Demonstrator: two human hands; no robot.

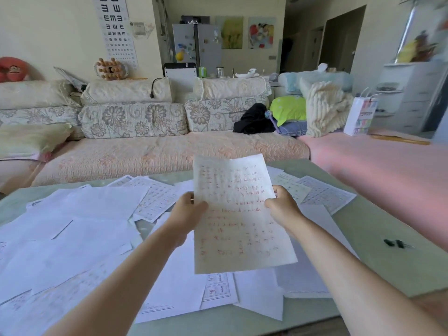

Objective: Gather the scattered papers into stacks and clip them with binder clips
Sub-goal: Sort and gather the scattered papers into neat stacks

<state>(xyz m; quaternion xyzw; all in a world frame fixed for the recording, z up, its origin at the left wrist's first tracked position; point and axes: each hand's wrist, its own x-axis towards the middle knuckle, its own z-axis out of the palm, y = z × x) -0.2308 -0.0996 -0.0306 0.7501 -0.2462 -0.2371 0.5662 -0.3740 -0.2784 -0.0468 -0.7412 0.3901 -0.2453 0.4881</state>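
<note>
A sheet of paper with red handwriting [238, 214] is held upright above the table, between both hands. My left hand [186, 214] grips its left edge, thumb on the front. On the opposite edge, my right hand [282, 207] pinches the sheet. Whether it is one sheet or a thin stack, I cannot tell. Several loose white papers [80, 229] lie scattered across the pale green table [378, 229], some overlapping, some printed with grids [327, 195]. Two black binder clips [395, 243] lie on the table at the right, apart from the papers.
A floral sofa [145, 151] stands just behind the table's far edge. A pink-covered seat [388, 166] runs along the right side. Pillows, a blanket and a white gift bag [360, 116] sit at the sofa's right end.
</note>
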